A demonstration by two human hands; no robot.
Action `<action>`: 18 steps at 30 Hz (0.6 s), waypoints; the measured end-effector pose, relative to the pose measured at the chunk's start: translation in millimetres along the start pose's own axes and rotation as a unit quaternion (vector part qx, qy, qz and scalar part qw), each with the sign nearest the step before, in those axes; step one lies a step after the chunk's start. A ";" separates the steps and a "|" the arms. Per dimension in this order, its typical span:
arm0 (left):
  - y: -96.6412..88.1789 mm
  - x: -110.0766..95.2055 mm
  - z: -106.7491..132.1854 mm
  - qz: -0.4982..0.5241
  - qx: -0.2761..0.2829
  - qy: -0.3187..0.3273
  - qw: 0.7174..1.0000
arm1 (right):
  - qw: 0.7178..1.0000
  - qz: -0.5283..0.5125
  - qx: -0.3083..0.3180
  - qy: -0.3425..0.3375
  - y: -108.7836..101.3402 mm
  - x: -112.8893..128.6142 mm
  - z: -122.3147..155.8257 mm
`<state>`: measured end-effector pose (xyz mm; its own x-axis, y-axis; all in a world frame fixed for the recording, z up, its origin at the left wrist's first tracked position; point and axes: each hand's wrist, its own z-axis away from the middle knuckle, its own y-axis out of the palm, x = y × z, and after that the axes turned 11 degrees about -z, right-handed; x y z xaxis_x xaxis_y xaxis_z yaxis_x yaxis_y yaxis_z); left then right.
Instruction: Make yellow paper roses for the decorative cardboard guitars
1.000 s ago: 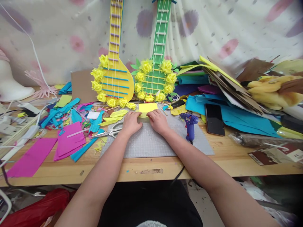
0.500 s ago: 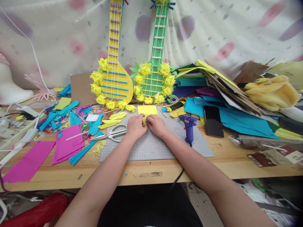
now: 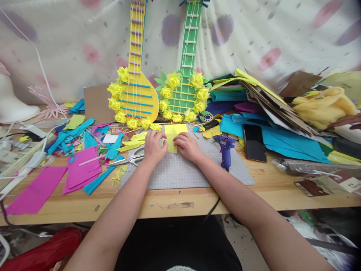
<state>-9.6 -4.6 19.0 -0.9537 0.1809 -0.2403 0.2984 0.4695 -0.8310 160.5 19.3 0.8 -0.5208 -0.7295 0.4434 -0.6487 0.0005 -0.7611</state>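
Observation:
A piece of yellow crepe-like paper (image 3: 171, 146) is held between my two hands, above the grey cutting mat (image 3: 175, 177). My left hand (image 3: 155, 148) is closed on its left edge, with thumb and fingers bent in. At the right edge, my right hand (image 3: 188, 147) pinches the sheet, its fingertips partly hidden. Just beyond lies a brighter yellow sheet (image 3: 180, 128), partly covered by the held piece. Scissors (image 3: 131, 158) rest beside my left hand, their handles partly behind it. Yellow strips (image 3: 134, 141) lie beyond the scissors.
A blue glue gun (image 3: 226, 152) stands on the mat's right side, near a phone (image 3: 254, 143). A yellow paper guitar (image 3: 141, 98) and a green one (image 3: 183, 84), both trimmed with yellow flowers, lean at the back. Magenta sheets (image 3: 82, 171) and blue scraps lie left.
My hands have moved apart, the left one shifting leftward over the scissor handles. More of the yellow paper between them shows now, spread out flat.

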 end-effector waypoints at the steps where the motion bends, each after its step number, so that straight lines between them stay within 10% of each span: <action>1: 1.9 0.5 0.4 -0.003 0.026 0.007 1.000 | 1.000 -0.003 0.007 0.011 0.8 -2.5 -0.5; 6: 11.0 2.9 3.1 -0.027 0.127 0.037 0.991 | 0.999 -0.011 0.015 0.044 1.1 -7.0 0.4; 18: 13.0 2.0 4.0 -0.039 0.137 0.035 0.989 | 0.953 -0.205 -0.005 0.224 7.6 -9.1 -2.8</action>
<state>-7.8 -1.6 5.8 -0.9657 0.2172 -0.1421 0.1930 0.2349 -0.9526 158.8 27.8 -7.7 -0.4060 -0.3040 0.8618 -0.8526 -0.2135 -0.4770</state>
